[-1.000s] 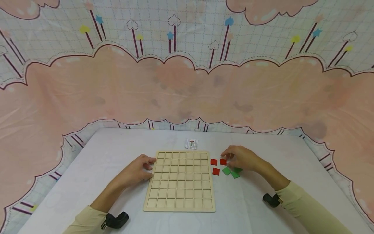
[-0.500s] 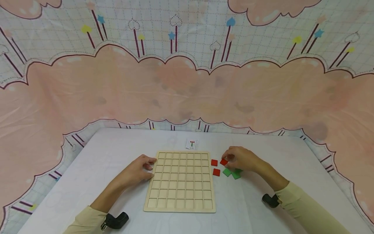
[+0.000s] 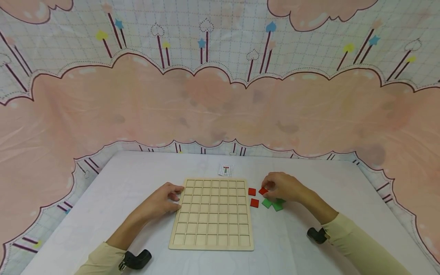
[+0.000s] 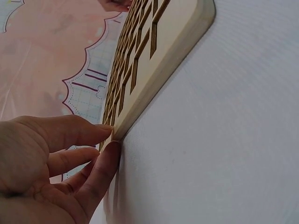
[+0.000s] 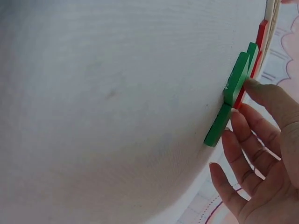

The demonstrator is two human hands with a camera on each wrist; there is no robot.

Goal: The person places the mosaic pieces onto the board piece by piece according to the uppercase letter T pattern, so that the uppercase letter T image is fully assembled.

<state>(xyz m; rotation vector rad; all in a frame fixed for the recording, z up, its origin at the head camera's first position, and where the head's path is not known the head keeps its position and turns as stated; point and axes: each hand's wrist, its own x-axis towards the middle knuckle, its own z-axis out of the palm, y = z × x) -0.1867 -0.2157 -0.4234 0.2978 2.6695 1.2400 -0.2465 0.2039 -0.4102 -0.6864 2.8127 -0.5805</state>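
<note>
A pale wooden board (image 3: 212, 208) with a grid of square recesses lies mid-table. At its left edge my left hand (image 3: 161, 200) touches the rim with fingertips and thumb set apart; the left wrist view shows the fingertips (image 4: 110, 148) against that edge. To the right of the board, my right hand (image 3: 283, 187) pinches a red square tile (image 3: 263, 191) between thumb and index finger, tilted slightly. Two other red tiles, one upper (image 3: 252, 191) and one lower (image 3: 254, 203), lie beside the board. Several green tiles (image 3: 277, 206) sit under and near the right hand, partly hidden.
A small card (image 3: 225, 170) printed with a grid and a red and green pattern lies beyond the board. White cloth covers the table (image 3: 103, 191). A patterned backdrop (image 3: 220, 103) rises behind. Black wrist devices (image 3: 135, 259) hang below both sleeves.
My right thumb and index finger have closed on the red tile, which has turned from flat and square-on to angled. The left hand and board stay put.
</note>
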